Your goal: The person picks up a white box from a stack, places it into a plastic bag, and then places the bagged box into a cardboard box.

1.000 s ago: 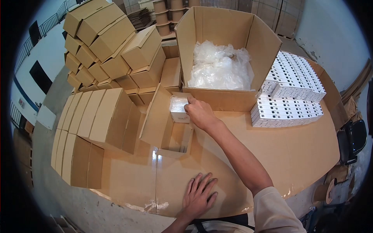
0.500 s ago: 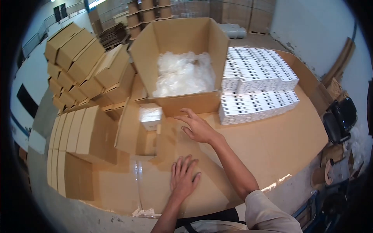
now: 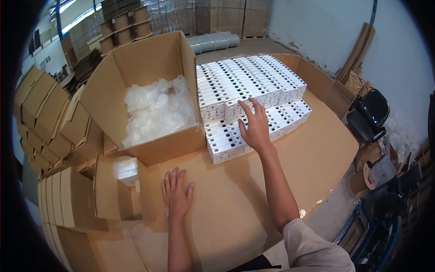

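Note:
My right hand [image 3: 255, 128] hovers with fingers spread and curved at the front of the stacked white boxes [image 3: 253, 75], which carry dark square marks. It overlaps their lower front row [image 3: 290, 119] in this view, and nothing shows between its fingers. Flat on the cardboard-covered table [image 3: 213, 199] lies my left hand [image 3: 176, 194], fingers apart and holding nothing. To its left stands a small open carton [image 3: 107, 195] with a plastic-wrapped white pack [image 3: 127, 171] at its far end.
A large open carton [image 3: 167, 152] full of clear plastic bags [image 3: 156, 111] stands behind the small one. Brown cartons [image 3: 45, 102] are piled at the left, with more standing closed [image 3: 74, 195] in front. A black chair [image 3: 369, 115] is beyond the table's right edge.
The view has swung right. My right hand has moved from beside the small carton to the white boxes. My left hand stays flat on the table.

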